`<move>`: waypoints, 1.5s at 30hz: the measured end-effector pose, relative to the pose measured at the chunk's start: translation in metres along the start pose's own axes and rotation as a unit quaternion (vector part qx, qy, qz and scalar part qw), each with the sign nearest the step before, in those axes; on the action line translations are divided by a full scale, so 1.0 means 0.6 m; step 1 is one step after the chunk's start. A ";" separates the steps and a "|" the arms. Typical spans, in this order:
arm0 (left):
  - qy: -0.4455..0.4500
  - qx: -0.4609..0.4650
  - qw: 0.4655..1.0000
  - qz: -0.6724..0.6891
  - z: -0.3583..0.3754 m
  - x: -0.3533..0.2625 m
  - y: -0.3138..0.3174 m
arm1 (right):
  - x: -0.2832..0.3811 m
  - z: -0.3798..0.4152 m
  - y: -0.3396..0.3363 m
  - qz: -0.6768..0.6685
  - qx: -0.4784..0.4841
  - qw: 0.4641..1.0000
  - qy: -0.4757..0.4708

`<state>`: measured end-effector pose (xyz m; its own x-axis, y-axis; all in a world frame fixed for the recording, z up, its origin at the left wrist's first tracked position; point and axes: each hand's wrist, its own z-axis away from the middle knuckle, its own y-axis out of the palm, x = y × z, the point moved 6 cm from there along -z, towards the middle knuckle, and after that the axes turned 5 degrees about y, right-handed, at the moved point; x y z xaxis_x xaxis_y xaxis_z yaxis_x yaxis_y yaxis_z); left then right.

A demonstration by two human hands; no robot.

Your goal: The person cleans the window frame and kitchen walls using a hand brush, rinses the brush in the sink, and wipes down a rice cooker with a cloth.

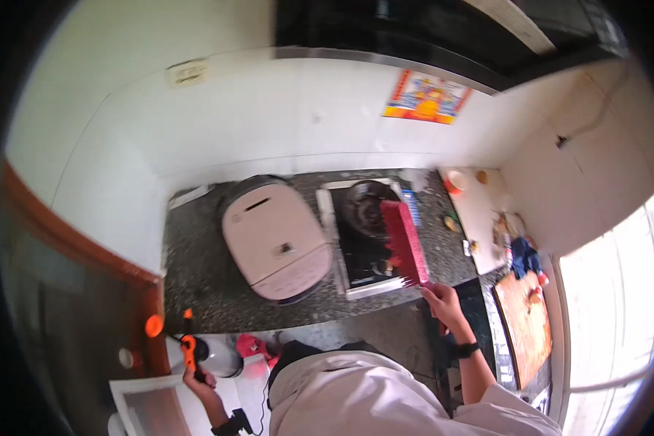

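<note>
In the head view my right hand [445, 305] is closed around the handle of a red hand brush [408, 243]. Its long bristled head points away from me, over the right side of the black cooktop [360, 265]. A dark round pan [367, 207] sits on the cooktop's far part, partly covered by the brush. At lower left, my left hand [200, 379] grips the orange head of a spray bottle [221, 357], below the counter's front edge. The bottle's nozzle points toward the counter and its body is pale. A pale pink rounded appliance [280, 236] stands left of the cooktop.
A dark speckled counter [192, 254] runs along the white wall. On the right are a pale board [476, 196] with small items, a dark blue cloth [525, 258] and a wooden board [527, 327]. A range hood [414, 36] hangs above. A brown-framed door [65, 232] is left.
</note>
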<state>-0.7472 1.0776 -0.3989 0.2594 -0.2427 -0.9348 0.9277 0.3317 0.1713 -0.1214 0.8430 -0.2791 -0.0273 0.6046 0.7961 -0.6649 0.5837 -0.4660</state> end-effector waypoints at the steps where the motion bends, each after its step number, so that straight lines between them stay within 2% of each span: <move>1: 0.018 0.012 1.000 0.002 0.004 0.003 0.007 | -0.061 -0.026 -0.031 0.005 -0.007 1.000 0.017; 3: 0.048 0.004 0.999 0.004 0.026 -0.007 0.031 | -0.165 -0.065 -0.076 -0.044 -0.025 0.995 0.086; 6: -0.002 -0.107 0.994 0.005 0.046 -0.011 0.046 | -0.294 -0.106 -0.119 -0.154 -0.016 0.979 0.132; 8: 0.015 -0.100 0.995 0.025 0.030 0.000 0.034 | -0.329 -0.131 -0.125 -0.298 0.011 0.937 0.182; 9: 0.026 -0.157 0.987 0.035 0.045 -0.011 0.047 | -0.327 -0.133 -0.133 -0.282 0.036 0.944 0.166; 10: 0.018 -0.129 0.991 0.036 0.037 -0.007 0.041 | -0.398 -0.182 -0.126 -0.368 0.051 0.908 0.192; 11: 0.017 -0.147 0.988 0.046 0.055 -0.018 0.058 | -0.430 -0.208 -0.125 -0.355 0.034 0.912 0.203; 12: 0.014 -0.154 0.986 0.063 0.042 -0.015 0.058 | -0.435 -0.218 -0.130 -0.275 0.015 0.945 0.178; 13: 0.016 -0.143 0.988 0.053 0.037 -0.019 0.066 | -0.495 -0.263 -0.129 -0.183 -0.015 0.970 0.160; 14: 0.026 -0.154 0.986 0.061 0.041 -0.029 0.087 | -0.503 -0.266 -0.132 -0.106 -0.059 0.980 0.157; 15: 0.019 -0.129 0.989 0.063 0.031 -0.036 0.098 | -0.486 -0.277 -0.141 0.085 -0.151 0.982 0.078; 16: 0.045 -0.141 0.988 0.053 0.025 -0.039 0.106 | -0.484 -0.285 -0.144 0.189 -0.119 0.974 0.039; 18: 0.089 -0.103 0.990 0.041 0.004 -0.047 0.122 | -0.480 -0.298 -0.147 0.124 -0.140 0.982 -0.032; 20: 0.092 -0.132 0.986 0.045 -0.026 -0.051 0.125 | -0.466 -0.291 -0.157 0.222 -0.216 0.947 -0.082; 21: 0.096 -0.148 0.983 0.045 -0.043 -0.054 0.120 | -0.440 -0.279 -0.158 0.201 -0.245 0.941 -0.115; 22: 0.095 -0.155 0.982 0.050 -0.057 -0.053 0.115 | -0.415 -0.275 -0.154 0.140 -0.226 0.961 -0.082; 25: 0.106 -0.171 0.976 0.080 -0.123 -0.034 0.095 | -0.295 -0.238 -0.113 0.170 -0.213 0.953 -0.134; 28: 0.095 -0.138 0.983 0.071 -0.183 0.007 0.072 | -0.172 -0.211 -0.032 0.145 -0.150 0.942 -0.264; 30: 0.079 -0.172 0.976 0.106 -0.205 0.010 0.067 | -0.126 -0.221 0.023 0.103 -0.063 0.978 -0.168; 32: 0.097 -0.238 0.954 0.155 -0.213 0.013 0.050 | -0.020 -0.188 0.077 0.123 -0.031 0.973 -0.191; 33: 0.120 -0.119 0.983 0.076 -0.211 0.001 0.052 | 0.006 -0.190 0.105 0.112 -0.014 0.976 -0.187; 34: 0.112 -0.129 0.982 0.080 -0.212 0.004 0.041 | 0.020 -0.198 0.128 0.101 0.004 0.978 -0.182; 37: 0.167 -0.010 0.986 -0.001 -0.230 0.001 0.045 | 0.023 -0.223 0.197 0.084 0.070 0.983 -0.151; 42: 0.158 -0.031 0.987 -0.015 -0.245 0.029 0.032 | 0.063 -0.184 0.285 0.153 0.110 0.970 -0.155; 44: 0.129 -0.060 0.990 0.001 -0.251 0.047 0.020 | 0.073 -0.167 0.301 0.202 0.118 0.944 -0.234; 45: 0.127 -0.056 0.990 0.002 -0.250 0.049 0.021 | 0.070 -0.164 0.303 0.199 0.117 0.945 -0.234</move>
<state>-0.7680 1.2117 -0.4707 0.1735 -0.0099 -0.9848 0.8874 0.4352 0.1520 -0.1697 1.0278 -0.3683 -0.6000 0.4131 0.6851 -0.6777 0.1927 -0.7097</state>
